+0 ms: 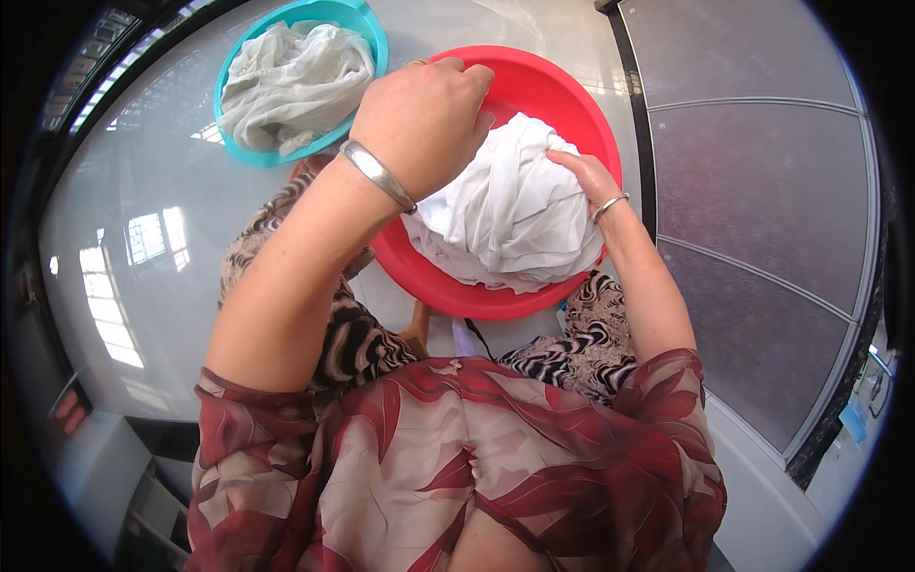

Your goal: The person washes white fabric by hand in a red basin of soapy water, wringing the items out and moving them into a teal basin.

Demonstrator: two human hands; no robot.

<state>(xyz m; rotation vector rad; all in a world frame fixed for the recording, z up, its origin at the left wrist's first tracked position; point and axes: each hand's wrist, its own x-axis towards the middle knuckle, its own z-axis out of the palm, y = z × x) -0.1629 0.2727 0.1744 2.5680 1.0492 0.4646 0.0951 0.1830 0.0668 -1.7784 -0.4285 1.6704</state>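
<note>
A bundled white cloth [504, 207] lies in a round red plastic basin [486, 304] in front of me. My left hand [422, 121], with a silver bangle at the wrist, is raised over the basin's left part, fingers curled; whether anything is between them cannot be seen. My right hand [590, 179], also with a bangle, rests on the right side of the cloth, its thumb lying on the folds and its other fingers hidden behind the cloth. To the upper left, a turquoise plastic basin [382, 43] holds a crumpled off-white cloth [297, 82].
Glossy light floor tiles [143, 300] lie at the left. Grey framed door panels [758, 193] stand close on the right. Part of a wooden stool [417, 332] shows under the red basin, between my patterned trouser legs. A white piece of furniture [100, 465] stands at the lower left.
</note>
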